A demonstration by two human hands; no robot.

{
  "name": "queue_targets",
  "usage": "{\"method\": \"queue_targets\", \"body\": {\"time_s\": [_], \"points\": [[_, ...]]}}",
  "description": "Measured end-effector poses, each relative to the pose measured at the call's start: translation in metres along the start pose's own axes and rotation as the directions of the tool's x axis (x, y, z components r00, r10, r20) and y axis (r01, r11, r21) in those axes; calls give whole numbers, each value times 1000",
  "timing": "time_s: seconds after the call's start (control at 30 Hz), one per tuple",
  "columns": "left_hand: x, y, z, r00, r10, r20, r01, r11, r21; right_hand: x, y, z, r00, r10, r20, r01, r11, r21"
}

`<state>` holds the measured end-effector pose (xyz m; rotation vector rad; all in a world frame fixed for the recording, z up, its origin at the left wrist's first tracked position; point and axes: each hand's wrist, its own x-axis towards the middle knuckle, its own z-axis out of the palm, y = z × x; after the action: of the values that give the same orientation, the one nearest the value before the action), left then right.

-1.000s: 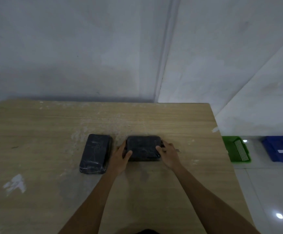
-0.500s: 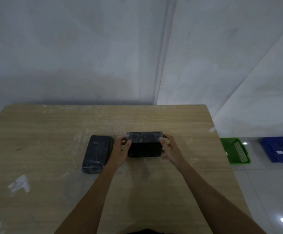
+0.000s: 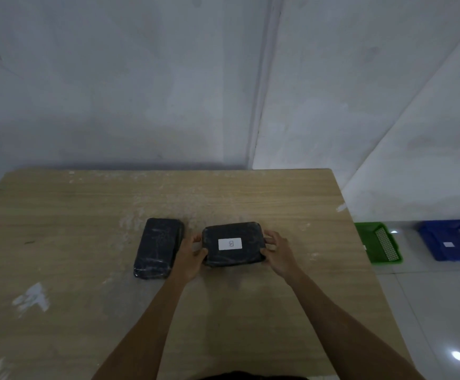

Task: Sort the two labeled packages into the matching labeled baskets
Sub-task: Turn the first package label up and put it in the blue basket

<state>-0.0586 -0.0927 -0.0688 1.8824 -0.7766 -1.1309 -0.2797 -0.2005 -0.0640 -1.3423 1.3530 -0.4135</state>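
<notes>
**A:** Head cam, the only view here. So what have you got in your hands?

**B:** You're holding the black wrapped package (image 3: 233, 244) by its two short ends, just above the wooden table (image 3: 86, 215), roughly dead centre. Your left hand (image 3: 192, 256) clamps the 9 o'clock end: thumb on the near corner, fingers (image 3: 196, 238) curled round the far edge. Your right hand (image 3: 277, 252) does the same at the 3 o'clock end, fingertips (image 3: 268, 238) hooked over the far corner. Both are closed on it, nothing loose.

**A:** Label showing?

**B:** Yep, a white sticker (image 3: 230, 243) faces up between your hands and looks like a "B", turned sideways.

**A:** And the other one?

**B:** The second black package (image 3: 158, 248) lies flat on the table at 9 o'clock from your left hand, just beside it. No label visible on top.

**A:** Baskets?

**B:** On the floor out at 3 o'clock, off the table: the green basket (image 3: 378, 242) nearer, the blue basket (image 3: 449, 239) beyond it with a small white tag I can't read.
</notes>
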Motion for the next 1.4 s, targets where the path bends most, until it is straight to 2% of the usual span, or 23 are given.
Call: {"method": "queue_targets", "body": {"time_s": [0.1,0.3,0.4,0.47,0.53,0.6,0.67,0.8,0.9,1.0,1.07,1.13,1.23,1.4], "points": [[-6,-5,0,999,32,0,-32,992,124,-1,5,2,999,45,25,-44,998,-39],[-8,-4,-2,996,-35,77,28,996,84,10,-5,-5,997,-28,70,45,967,-252],[-8,-4,-2,997,-6,76,-15,965,263,19,-14,-3,992,-63,114,92,955,-281],[-5,-7,-1,1000,12,-6,-9,946,325,23,-17,2,995,-58,87,78,966,-245],[-6,-10,4,996,-30,-84,46,979,201,23,-15,12,1000,2,-12,-3,994,-113],[-9,-12,13,989,-91,-118,96,995,36,17,-12,23,997,64,-44,-66,997,-48],[-10,-14,22,988,-105,-112,111,993,44,11,-6,34,999,38,10,-37,990,-134],[-9,-17,27,990,-123,-64,129,988,90,4,-2,41,994,-49,102,68,979,-190],[-6,-15,17,997,-45,-64,53,990,134,6,-6,34,981,-88,175,125,970,-210],[-1,-9,7,997,41,-62,-30,986,165,12,-11,29,965,-59,256,121,964,-236],[5,-7,2,995,29,-90,-7,972,236,18,-14,26,958,-33,286,117,952,-282],[10,-8,-1,998,31,-60,-11,950,312,23,-17,23,956,-16,292,113,941,-319],[11,-10,-1,998,61,0,-57,936,347,28,-18,21,970,-17,243,97,941,-323],[2,-10,15,991,116,-73,-81,927,367,23,-3,23,999,-1,-38,-6,980,-201]]}}
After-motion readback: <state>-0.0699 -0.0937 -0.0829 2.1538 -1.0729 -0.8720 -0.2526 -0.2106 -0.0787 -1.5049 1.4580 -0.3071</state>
